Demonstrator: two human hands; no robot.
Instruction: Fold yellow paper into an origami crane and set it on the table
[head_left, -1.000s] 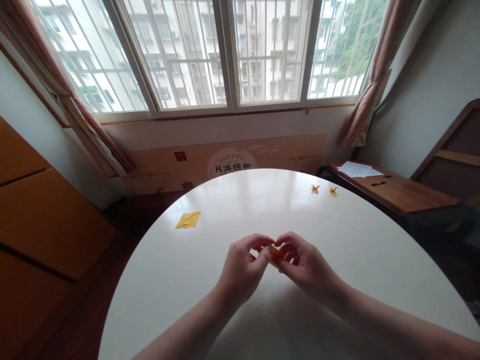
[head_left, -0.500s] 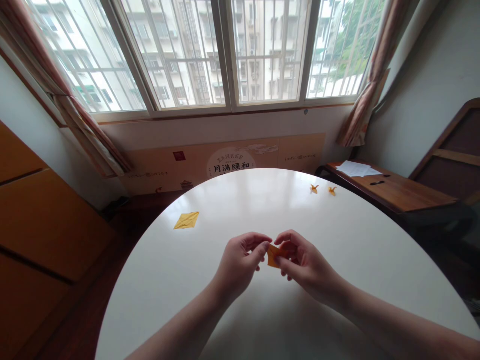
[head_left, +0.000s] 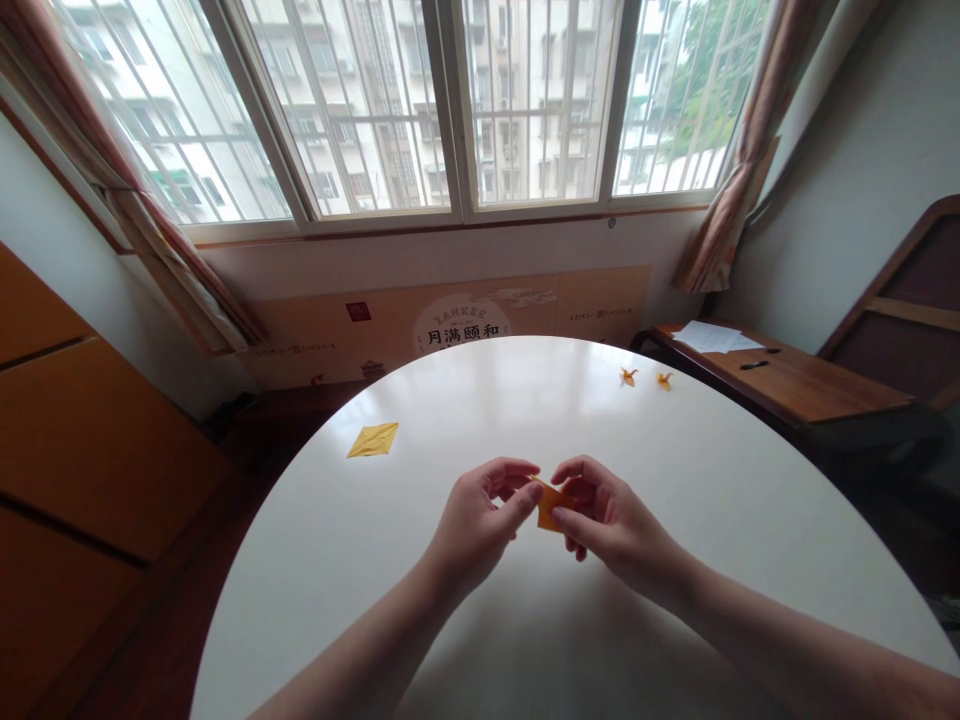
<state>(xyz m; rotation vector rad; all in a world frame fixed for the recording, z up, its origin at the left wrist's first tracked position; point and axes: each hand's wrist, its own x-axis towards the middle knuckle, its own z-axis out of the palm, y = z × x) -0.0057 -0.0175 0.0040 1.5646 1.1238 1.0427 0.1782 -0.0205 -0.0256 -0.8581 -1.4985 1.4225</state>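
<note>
Pinched between both sets of fingertips, a small orange folded paper [head_left: 550, 505] is held just above the white round table [head_left: 420, 600], the left hand [head_left: 480, 525] closed on its left corner and the right hand [head_left: 607, 520] on its right side. A flat yellow sheet [head_left: 373, 439] lies unused far left; two finished paper cranes [head_left: 645, 377] stand far right. Folding appears partway done: the piece is compact, creased, still flat, with no wings or neck shaped yet.

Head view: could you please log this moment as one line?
left hand: pinching orange paper | right hand: pinching it too | white table: yellow sheet, two small cranes
</note>
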